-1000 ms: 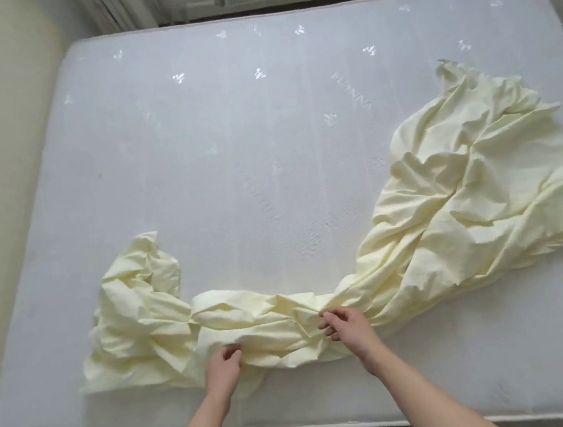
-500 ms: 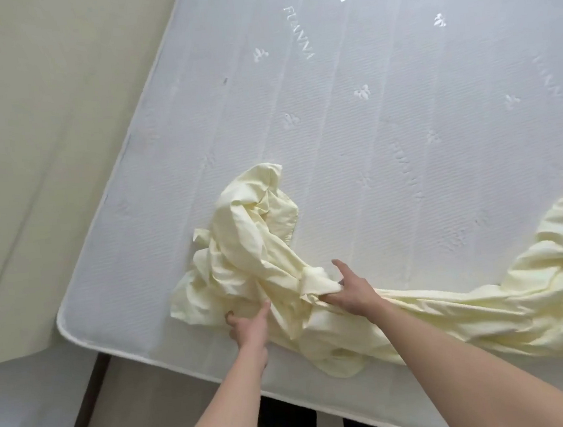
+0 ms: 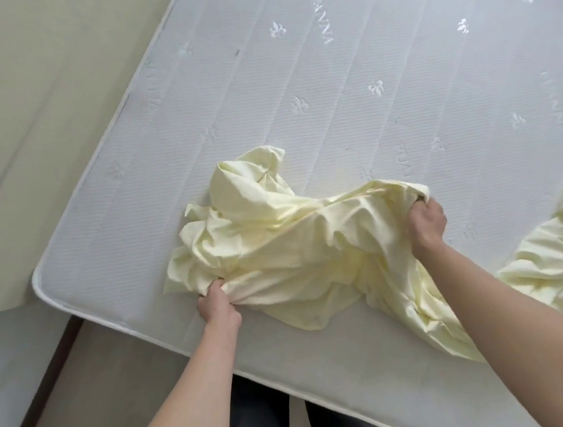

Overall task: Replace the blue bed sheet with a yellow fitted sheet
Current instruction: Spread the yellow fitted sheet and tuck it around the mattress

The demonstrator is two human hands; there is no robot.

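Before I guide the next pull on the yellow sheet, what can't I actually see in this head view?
- Yellow sheet: its elastic hem and corner seams, buried in crumpled folds; its far portion is cut off by the right edge.
- Right hand: fingers tucked under the cloth it grips.
- Left hand: fingertips sunk in bunched fabric.
- Mattress: the other corners, outside the frame.
- Blue sheet: not in view.

Two bare forearms reaching forward from the lower edge, left hand (image 3: 217,304) low and near, fingers curled into a tight bunch of yellow sheet (image 3: 293,246), right hand (image 3: 425,221) further out and raised, back upward, gripping a lifted fold
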